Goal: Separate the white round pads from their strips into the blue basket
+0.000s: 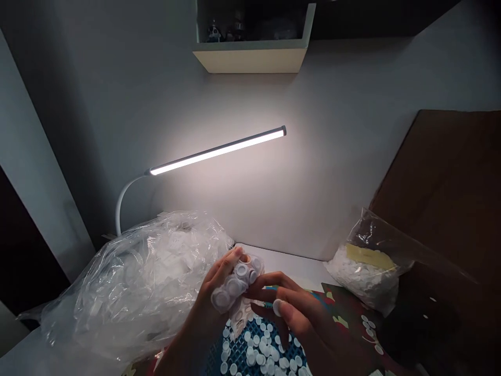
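Note:
My left hand is wrapped round a bunch of whitish translucent plastic pieces with round openings, held up above a blue basket. Close to the right side of the bunch, my right hand pinches a small white disc at the thumb, and its other fingers reach toward the bunch. Below both hands, the blue mesh basket holds several loose white discs. Part of the bunch is hidden by my left fingers.
A large clear plastic bag of translucent pieces fills the left. At the right stands a smaller bag of white pieces with a yellow label. Several white discs lie on the patterned mat. A lit lamp hangs above.

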`<state>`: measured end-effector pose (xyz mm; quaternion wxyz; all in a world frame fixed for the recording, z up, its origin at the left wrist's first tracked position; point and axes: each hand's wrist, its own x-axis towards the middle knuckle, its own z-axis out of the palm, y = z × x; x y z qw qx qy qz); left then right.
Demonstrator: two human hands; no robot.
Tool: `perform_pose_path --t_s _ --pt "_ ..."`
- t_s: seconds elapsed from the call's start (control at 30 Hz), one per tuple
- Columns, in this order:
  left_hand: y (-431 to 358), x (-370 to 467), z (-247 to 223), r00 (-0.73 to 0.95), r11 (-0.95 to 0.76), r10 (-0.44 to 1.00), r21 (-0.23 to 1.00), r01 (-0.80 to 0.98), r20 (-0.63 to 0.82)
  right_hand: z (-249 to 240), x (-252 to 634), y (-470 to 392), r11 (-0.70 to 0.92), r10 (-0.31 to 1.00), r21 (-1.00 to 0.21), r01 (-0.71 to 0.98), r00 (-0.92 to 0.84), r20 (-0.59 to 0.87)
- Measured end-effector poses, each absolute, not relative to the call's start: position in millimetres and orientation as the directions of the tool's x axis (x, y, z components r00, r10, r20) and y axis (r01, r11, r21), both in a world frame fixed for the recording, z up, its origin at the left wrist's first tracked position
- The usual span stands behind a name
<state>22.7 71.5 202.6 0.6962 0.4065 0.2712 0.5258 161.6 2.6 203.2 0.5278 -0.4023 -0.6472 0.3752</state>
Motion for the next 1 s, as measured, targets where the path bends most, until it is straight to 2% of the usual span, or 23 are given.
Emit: perform_pose_path --t_s 0.17,0.27,0.6,0.8,1.0 --pt "73 21 204 0.412 -0.037 0.882 0.906 -0.422 0.228 198 158 7 0.377 0.925 -0.897 0.229 -0.046 0.377" --pt "74 25 198 0.435 -0.134 0.854 0.929 -0.346 0.285 196 156 11 0.37 0.927 -0.89 0.265 -0.05 0.371" --pt "73 20 198 0.575 -0.288 0.762 0.951 -0.113 0.299 199 156 12 0.338 0.94 -0.899 0.28 -0.06 0.335" --pt "78 14 199 0.704 -0.101 0.68 0.976 -0.191 0.208 202 159 11 0.331 0.943 -0.877 0.35 -0.074 0.326" --pt "84 7 198 0.771 -0.027 0.608 0.976 -0.217 0.188 201 159 9 0.346 0.937 -0.852 0.392 -0.11 0.33"
